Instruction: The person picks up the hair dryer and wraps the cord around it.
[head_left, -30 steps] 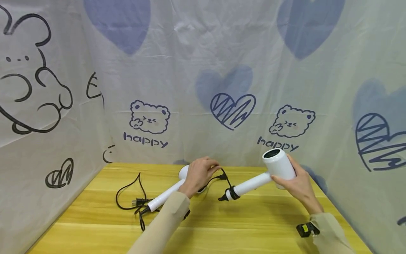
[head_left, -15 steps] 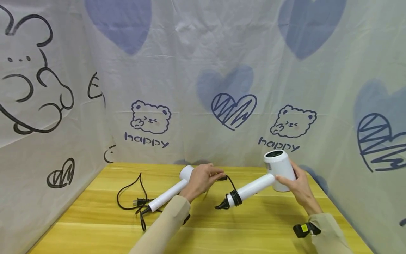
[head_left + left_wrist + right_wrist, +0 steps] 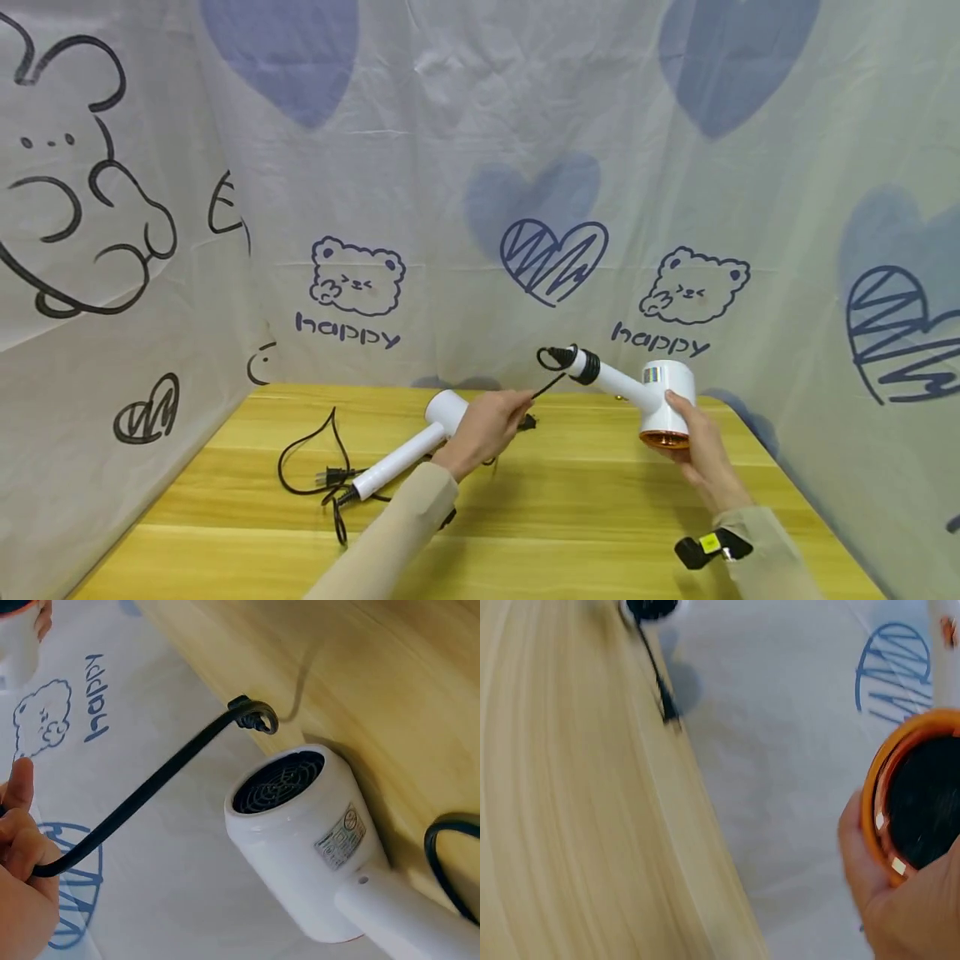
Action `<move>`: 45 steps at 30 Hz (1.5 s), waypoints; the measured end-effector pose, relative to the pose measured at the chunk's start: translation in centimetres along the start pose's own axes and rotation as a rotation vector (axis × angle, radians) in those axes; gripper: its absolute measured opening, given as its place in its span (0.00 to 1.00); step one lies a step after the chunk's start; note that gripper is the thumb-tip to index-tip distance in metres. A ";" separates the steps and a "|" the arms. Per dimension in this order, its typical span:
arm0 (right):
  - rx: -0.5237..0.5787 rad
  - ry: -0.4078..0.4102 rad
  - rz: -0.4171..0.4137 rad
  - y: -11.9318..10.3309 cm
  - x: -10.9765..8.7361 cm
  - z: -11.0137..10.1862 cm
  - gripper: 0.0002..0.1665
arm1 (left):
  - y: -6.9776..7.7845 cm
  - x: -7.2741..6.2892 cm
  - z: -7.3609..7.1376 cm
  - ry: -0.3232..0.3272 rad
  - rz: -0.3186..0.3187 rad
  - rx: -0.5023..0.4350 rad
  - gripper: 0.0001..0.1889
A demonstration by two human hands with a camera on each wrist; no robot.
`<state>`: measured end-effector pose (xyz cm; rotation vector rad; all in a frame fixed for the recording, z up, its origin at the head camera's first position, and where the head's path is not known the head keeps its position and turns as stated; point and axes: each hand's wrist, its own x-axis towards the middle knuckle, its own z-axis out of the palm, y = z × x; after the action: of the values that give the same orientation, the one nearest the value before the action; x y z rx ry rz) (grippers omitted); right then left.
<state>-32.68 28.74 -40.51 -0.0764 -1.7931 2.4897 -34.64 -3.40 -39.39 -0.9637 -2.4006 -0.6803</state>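
White hair dryer (image 3: 651, 397) is clasped round its barrel by the right grip (image 3: 705, 454), aloft to the right of the lying dryer (image 3: 405, 457), which rests on the bench (image 3: 570, 533). Near the lying dryer's head, the left grip (image 3: 482, 431) pinches a black cord (image 3: 548, 386).

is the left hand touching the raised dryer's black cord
Touching: the left wrist view shows the left hand curled round the black cord, which comes out of its grip.

From here I see the raised, glossy white hair dryer (image 3: 657, 398) turned over: handle (image 3: 618, 382) now pointing up, orange-rimmed end (image 3: 663, 439) down, thin black cord (image 3: 550, 384) climbing from the left hand (image 3: 483, 429).
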 end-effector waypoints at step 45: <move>-0.790 0.480 -0.698 0.3 -0.8 3.6 0.51 | 1.4 0.0 0.3 -0.199 0.037 0.266 0.08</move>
<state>-32.18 25.22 -39.66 -0.0639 -1.9828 1.1100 -33.69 -2.32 -39.23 -0.9973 -2.5545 -0.2516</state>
